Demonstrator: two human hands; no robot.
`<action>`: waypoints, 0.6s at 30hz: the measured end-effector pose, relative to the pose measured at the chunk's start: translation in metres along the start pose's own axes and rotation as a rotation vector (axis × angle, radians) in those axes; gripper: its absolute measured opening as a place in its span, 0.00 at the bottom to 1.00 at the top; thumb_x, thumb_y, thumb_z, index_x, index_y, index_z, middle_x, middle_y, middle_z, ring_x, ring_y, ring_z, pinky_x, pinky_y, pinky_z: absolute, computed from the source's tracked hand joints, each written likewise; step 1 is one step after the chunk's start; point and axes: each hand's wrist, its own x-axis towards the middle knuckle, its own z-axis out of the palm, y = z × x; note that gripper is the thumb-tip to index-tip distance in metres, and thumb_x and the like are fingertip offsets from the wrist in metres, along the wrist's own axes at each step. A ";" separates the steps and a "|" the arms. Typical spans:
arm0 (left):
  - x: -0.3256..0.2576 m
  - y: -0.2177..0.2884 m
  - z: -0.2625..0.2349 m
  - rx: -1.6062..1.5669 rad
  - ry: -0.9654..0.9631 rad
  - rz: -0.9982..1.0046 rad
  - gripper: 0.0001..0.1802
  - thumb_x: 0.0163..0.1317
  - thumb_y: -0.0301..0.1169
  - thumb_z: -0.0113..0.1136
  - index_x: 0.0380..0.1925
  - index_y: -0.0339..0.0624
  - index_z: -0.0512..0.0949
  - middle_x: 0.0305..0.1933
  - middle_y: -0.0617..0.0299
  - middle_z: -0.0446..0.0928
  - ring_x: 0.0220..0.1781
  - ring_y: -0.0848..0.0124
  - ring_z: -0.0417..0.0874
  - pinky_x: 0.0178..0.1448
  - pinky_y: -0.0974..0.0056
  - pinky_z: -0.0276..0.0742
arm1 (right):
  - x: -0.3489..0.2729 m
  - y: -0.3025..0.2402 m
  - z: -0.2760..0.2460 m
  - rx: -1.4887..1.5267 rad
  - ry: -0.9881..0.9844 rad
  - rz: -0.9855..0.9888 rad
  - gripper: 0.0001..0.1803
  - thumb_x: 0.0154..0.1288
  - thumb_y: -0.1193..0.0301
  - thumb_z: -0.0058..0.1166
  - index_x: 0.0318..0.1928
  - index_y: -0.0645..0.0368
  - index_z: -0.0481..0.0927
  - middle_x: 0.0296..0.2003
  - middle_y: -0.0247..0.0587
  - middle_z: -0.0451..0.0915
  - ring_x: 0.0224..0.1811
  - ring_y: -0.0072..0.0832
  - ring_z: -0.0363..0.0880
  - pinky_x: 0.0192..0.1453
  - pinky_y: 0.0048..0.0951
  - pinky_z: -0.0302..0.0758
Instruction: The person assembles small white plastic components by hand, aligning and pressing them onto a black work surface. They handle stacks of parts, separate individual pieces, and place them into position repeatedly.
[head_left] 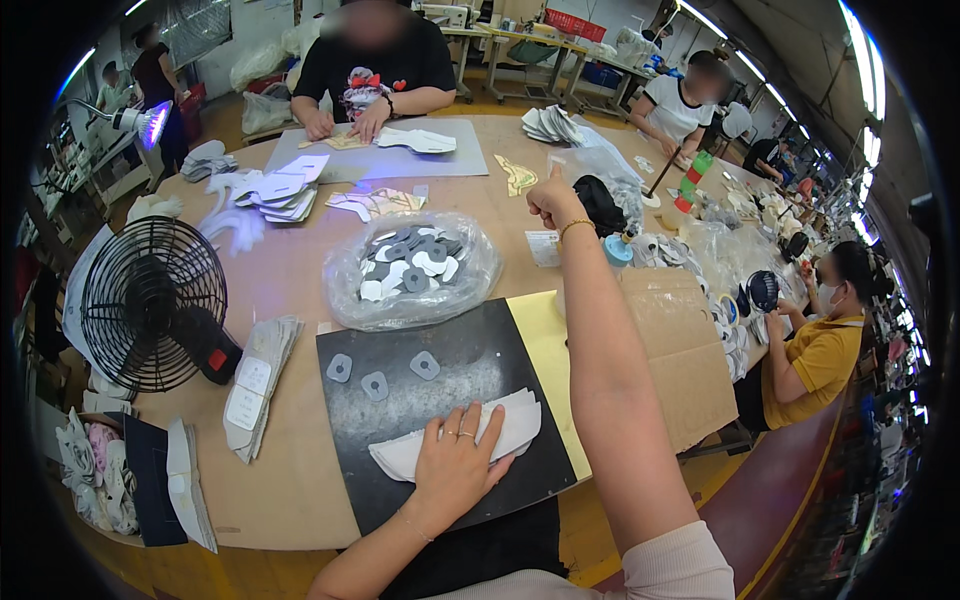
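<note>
My left hand point(462, 452) lies with fingers spread over a stack of white, curved cut pieces point(515, 425) on a black board point(340, 440). Three grey pieces with dark round centres, one of them a grey patch point(424, 366), rest on the board above the stack. Stretched far across the table, my right hand point(556, 204) points with its index finger while the other fingers curl in; I see nothing held in it. Beside it are a black bundle point(598, 205) and a bottle with a light blue top point(618, 250). A patterned yellow piece point(516, 175) lies just beyond it.
An open plastic bag point(335, 280) holds grey and white pieces. A black fan point(155, 305) stands at left near a bundled stack point(262, 390). Brown cardboard point(680, 350) lies right of a yellow sheet point(548, 365). Co-workers sit across point(385, 65) and at right point(825, 340).
</note>
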 end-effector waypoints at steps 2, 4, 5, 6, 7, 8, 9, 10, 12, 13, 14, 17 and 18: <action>0.000 0.000 0.001 -0.009 0.000 0.001 0.37 0.61 0.51 0.67 0.66 0.44 0.74 0.63 0.47 0.75 0.62 0.53 0.76 0.63 0.50 0.69 | 0.002 0.002 -0.003 -0.005 -0.003 0.005 0.58 0.60 0.82 0.47 0.82 0.45 0.26 0.23 0.38 0.81 0.16 0.23 0.70 0.19 0.31 0.65; 0.001 0.001 0.001 -0.021 0.001 0.003 0.37 0.61 0.51 0.67 0.66 0.44 0.74 0.63 0.47 0.76 0.62 0.53 0.77 0.63 0.50 0.69 | 0.003 0.007 -0.004 -0.026 -0.002 0.002 0.58 0.61 0.82 0.47 0.82 0.45 0.25 0.22 0.38 0.81 0.16 0.23 0.70 0.19 0.31 0.65; 0.001 0.000 0.000 -0.021 -0.001 0.002 0.37 0.61 0.51 0.67 0.66 0.44 0.74 0.63 0.47 0.76 0.62 0.53 0.77 0.63 0.50 0.69 | 0.004 0.006 -0.004 -0.043 0.000 -0.010 0.58 0.61 0.81 0.47 0.82 0.44 0.25 0.22 0.38 0.81 0.16 0.22 0.70 0.19 0.31 0.65; 0.001 0.000 0.000 -0.021 -0.003 0.001 0.37 0.61 0.51 0.67 0.66 0.44 0.74 0.63 0.47 0.76 0.62 0.53 0.77 0.63 0.50 0.69 | 0.005 0.005 -0.004 -0.060 0.004 -0.022 0.58 0.61 0.81 0.47 0.82 0.44 0.25 0.22 0.37 0.81 0.16 0.22 0.70 0.19 0.31 0.65; 0.001 0.001 -0.001 -0.022 -0.005 0.001 0.37 0.61 0.51 0.67 0.66 0.44 0.74 0.63 0.48 0.76 0.62 0.53 0.77 0.63 0.50 0.69 | 0.005 0.004 -0.005 -0.065 0.007 -0.020 0.58 0.61 0.81 0.48 0.82 0.44 0.25 0.22 0.37 0.81 0.16 0.22 0.70 0.18 0.31 0.64; 0.001 0.001 0.000 -0.019 -0.003 0.001 0.37 0.61 0.51 0.67 0.66 0.44 0.74 0.63 0.48 0.76 0.62 0.54 0.77 0.63 0.50 0.69 | 0.001 0.005 -0.004 -0.071 0.009 -0.018 0.58 0.62 0.81 0.48 0.82 0.45 0.25 0.22 0.37 0.81 0.16 0.22 0.70 0.18 0.31 0.64; 0.000 0.001 0.000 -0.016 0.000 0.001 0.37 0.61 0.51 0.67 0.66 0.43 0.74 0.63 0.48 0.76 0.62 0.54 0.77 0.63 0.50 0.69 | -0.001 0.004 -0.004 -0.078 0.012 -0.016 0.58 0.62 0.81 0.48 0.82 0.45 0.25 0.22 0.36 0.81 0.16 0.22 0.70 0.18 0.30 0.64; 0.000 0.000 0.000 -0.013 0.002 0.002 0.37 0.61 0.51 0.67 0.66 0.43 0.74 0.63 0.48 0.76 0.62 0.54 0.77 0.63 0.50 0.69 | -0.004 0.002 -0.004 -0.069 0.010 -0.024 0.58 0.61 0.81 0.49 0.82 0.45 0.26 0.22 0.36 0.79 0.16 0.22 0.69 0.18 0.30 0.64; 0.000 -0.001 0.000 -0.005 0.008 0.003 0.37 0.61 0.52 0.67 0.66 0.43 0.74 0.63 0.48 0.75 0.62 0.54 0.77 0.63 0.51 0.69 | -0.006 0.000 -0.003 -0.055 0.005 -0.036 0.59 0.59 0.81 0.50 0.83 0.45 0.28 0.20 0.34 0.76 0.15 0.21 0.66 0.18 0.28 0.63; -0.001 -0.001 0.000 -0.003 0.010 0.003 0.37 0.61 0.52 0.67 0.66 0.43 0.74 0.63 0.48 0.75 0.62 0.54 0.77 0.63 0.51 0.69 | -0.007 0.000 -0.002 -0.054 0.004 -0.047 0.59 0.58 0.81 0.50 0.83 0.44 0.28 0.20 0.34 0.76 0.15 0.21 0.66 0.18 0.28 0.63; 0.000 -0.001 0.000 -0.003 0.006 0.005 0.37 0.61 0.52 0.67 0.66 0.43 0.74 0.63 0.48 0.75 0.62 0.54 0.77 0.63 0.51 0.68 | -0.006 0.002 -0.003 -0.055 0.006 -0.055 0.60 0.58 0.81 0.50 0.83 0.43 0.28 0.20 0.34 0.76 0.15 0.21 0.66 0.18 0.28 0.63; 0.001 0.000 0.000 0.002 -0.003 0.008 0.37 0.62 0.52 0.66 0.66 0.43 0.74 0.63 0.48 0.75 0.62 0.54 0.76 0.63 0.51 0.68 | -0.007 0.003 -0.005 -0.057 -0.011 -0.064 0.60 0.58 0.81 0.50 0.83 0.41 0.28 0.20 0.34 0.76 0.15 0.20 0.66 0.17 0.27 0.62; 0.001 0.000 0.000 0.004 -0.006 0.008 0.37 0.62 0.52 0.66 0.66 0.43 0.74 0.63 0.48 0.75 0.62 0.54 0.76 0.63 0.51 0.68 | -0.008 0.003 -0.005 -0.056 -0.022 -0.065 0.61 0.58 0.81 0.50 0.83 0.40 0.28 0.21 0.35 0.76 0.15 0.20 0.65 0.17 0.27 0.61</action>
